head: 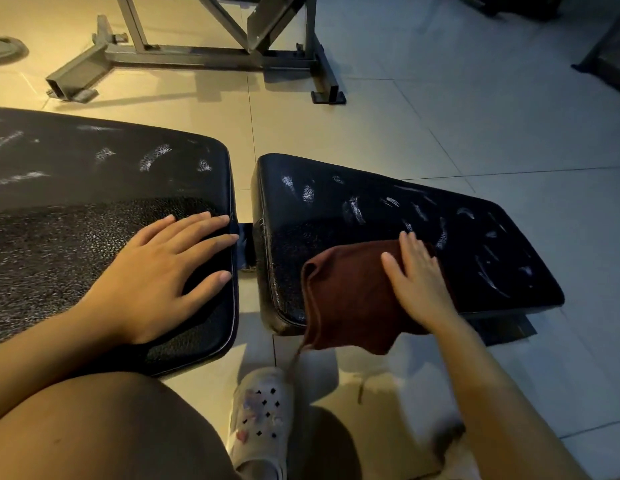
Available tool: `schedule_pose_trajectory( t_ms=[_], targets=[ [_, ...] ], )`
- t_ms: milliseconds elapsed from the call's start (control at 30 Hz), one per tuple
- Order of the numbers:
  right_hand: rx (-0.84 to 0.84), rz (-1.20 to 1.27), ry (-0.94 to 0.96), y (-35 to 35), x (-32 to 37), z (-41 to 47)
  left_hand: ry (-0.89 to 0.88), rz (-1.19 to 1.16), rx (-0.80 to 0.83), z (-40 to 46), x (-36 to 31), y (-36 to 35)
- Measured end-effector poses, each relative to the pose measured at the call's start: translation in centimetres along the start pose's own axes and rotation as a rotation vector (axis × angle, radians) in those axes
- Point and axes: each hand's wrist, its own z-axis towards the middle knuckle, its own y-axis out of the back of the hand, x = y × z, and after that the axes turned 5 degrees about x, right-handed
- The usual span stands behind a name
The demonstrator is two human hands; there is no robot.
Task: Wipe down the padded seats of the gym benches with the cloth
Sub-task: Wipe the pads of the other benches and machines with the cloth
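Two black padded seats lie end to end, parted by a narrow gap where a dark metal bracket [245,242] shows. The left seat pad [76,188] is broad with rounded corners and a pebbled, worn grain along its near half; pale scuffs streak its far half. The right seat pad [388,216] tapers away toward its far right corner, glossy, with cracked vinyl at its near left corner and white scuffs across the top.

The left hand [163,271] lies flat on the left pad's right end, fingers straight and spread, the tips reaching that edge; it holds nothing. The right hand [417,277] presses flat with straight fingers on a dark red cloth [350,296], soft and rumpled, which sits at the right pad's near edge and droops over it, a loose thread hanging toward the floor.

Pale floor tiles [440,126] stretch open beyond the pads' far edges. A grey steel frame [197,57] stands farther off. Below the gap, a white perforated clog [262,420] rests on the floor.
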Motion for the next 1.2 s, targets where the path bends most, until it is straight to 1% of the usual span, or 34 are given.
schedule_pose_trajectory(
  t_ms=[67, 133, 267, 367, 467, 600, 667, 767, 867, 933, 1000, 1033, 1133, 1200],
  targets=[
    [0.025, -0.020, 0.001, 0.6, -0.7, 1.0, 0.002, -0.007, -0.008, 0.1, 0.0, -0.1],
    [0.036, -0.041, 0.084, 0.4, 0.0, 0.8, 0.005, -0.005, -0.015, 0.0, 0.0, -0.1],
    [0.127, 0.041, 0.431, -0.4, 4.8, -1.0, 0.006, 0.010, -0.020, 0.1, -0.1, -0.1],
    [0.185, -0.003, 0.614, -0.8, 9.3, -1.6, 0.013, 0.011, -0.016, 0.0, -0.1, -0.1],
    [0.158, -0.110, 0.761, -1.8, 12.3, -3.1, 0.006, 0.014, -0.006, 0.0, -0.1, 0.0],
    [0.115, -0.147, 0.863, -3.0, 11.6, -6.3, 0.005, -0.005, 0.008, 0.0, 0.0, 0.1],
    [0.091, -0.147, 0.860, -3.5, 9.8, -7.8, 0.006, -0.009, 0.012, -0.1, 0.1, 0.1],
    [0.025, -0.133, 0.768, -4.5, 6.6, -8.8, 0.007, -0.010, 0.009, -0.1, 0.1, 0.2],
    [-0.058, -0.028, 0.595, -4.7, 3.3, -8.2, 0.005, -0.014, 0.006, -0.1, 0.0, 0.2],
    [-0.113, 0.034, 0.433, -3.7, 0.8, -6.8, 0.001, -0.011, -0.002, -0.1, 0.0, 0.2],
    [-0.124, 0.028, 0.285, -2.3, -1.4, -5.0, 0.003, -0.001, -0.008, -0.1, -0.1, 0.1],
    [-0.111, 0.011, 0.245, -1.7, -2.0, -4.0, 0.006, 0.001, -0.010, 0.0, -0.1, 0.0],
    [-0.035, -0.039, 0.247, -1.2, -1.1, -2.5, 0.004, 0.014, -0.011, 0.0, -0.1, -0.1],
    [0.000, -0.043, 0.326, -1.1, 0.8, -2.7, 0.011, 0.021, -0.014, 0.0, -0.1, -0.1]
  ],
)
